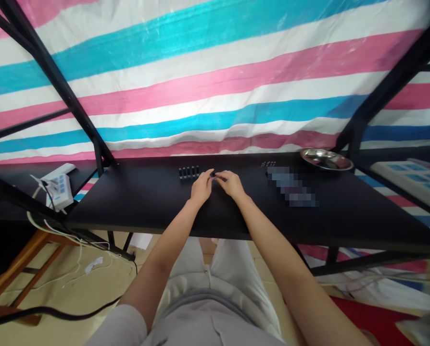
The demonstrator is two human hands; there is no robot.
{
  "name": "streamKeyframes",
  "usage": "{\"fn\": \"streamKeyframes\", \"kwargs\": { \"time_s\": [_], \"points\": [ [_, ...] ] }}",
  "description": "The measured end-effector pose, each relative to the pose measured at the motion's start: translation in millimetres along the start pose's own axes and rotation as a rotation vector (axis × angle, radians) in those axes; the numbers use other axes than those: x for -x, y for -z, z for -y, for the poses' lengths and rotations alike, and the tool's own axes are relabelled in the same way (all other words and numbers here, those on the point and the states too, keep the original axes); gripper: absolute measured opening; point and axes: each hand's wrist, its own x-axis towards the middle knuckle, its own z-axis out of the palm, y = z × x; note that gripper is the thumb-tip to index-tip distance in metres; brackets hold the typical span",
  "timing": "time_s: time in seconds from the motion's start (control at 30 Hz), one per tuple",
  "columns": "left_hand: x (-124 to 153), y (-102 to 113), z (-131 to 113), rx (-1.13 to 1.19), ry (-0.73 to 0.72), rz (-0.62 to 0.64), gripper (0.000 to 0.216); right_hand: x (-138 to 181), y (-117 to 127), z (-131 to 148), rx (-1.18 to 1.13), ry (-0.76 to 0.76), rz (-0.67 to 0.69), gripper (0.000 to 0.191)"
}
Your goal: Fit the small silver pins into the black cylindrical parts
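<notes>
Above the middle of the black table, my left hand and my right hand meet almost tip to tip. A small dark piece shows at the fingertips, too small to name. The left thumb and forefinger pinch it. My right fingers are pinched together too, and what they hold is hidden. Just left of my left hand, several short dark cylinders with pale ends stand in a row. Farther right and back lie several tiny metallic parts.
A round shiny metal dish sits at the table's back right. Left of it lies a flat item blurred by pixels. Black frame posts rise at both sides. A white power strip with cables is at the left.
</notes>
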Motion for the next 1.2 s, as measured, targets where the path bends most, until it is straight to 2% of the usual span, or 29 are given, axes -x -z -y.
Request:
{"fn": "streamKeyframes", "kwargs": {
  "time_s": [0.13,0.27,0.57,0.7,0.97,1.2],
  "points": [
    [0.3,0.9,-3.5,0.044,-0.049,-0.051,0.03,0.3,-2.5,-4.8,-0.051,0.07,-0.034,0.021],
    [-1.9,-2.2,-0.6,0.111,-0.027,-0.088,0.023,0.5,-3.5,-6.2,-0.097,0.099,-0.044,0.023],
    [-6.8,-2.6,1.3,0.325,0.045,-0.273,0.015,-0.5,-2.2,-1.1,-0.083,0.033,-0.124,0.034],
    [-6.9,-3.3,-0.1,0.403,0.04,-0.28,0.014,-0.1,-4.2,-5.2,-0.074,0.013,-0.128,0.033],
    [-6.4,-2.6,0.3,0.414,0.066,-0.348,0.014,0.4,-4.3,-5.7,-0.092,0.008,-0.154,0.032],
    [-6.1,-0.9,-1.3,0.432,0.087,-0.365,0.016,0.1,-5.1,-4.2,-0.117,0.054,-0.142,0.03]
  ]
}}
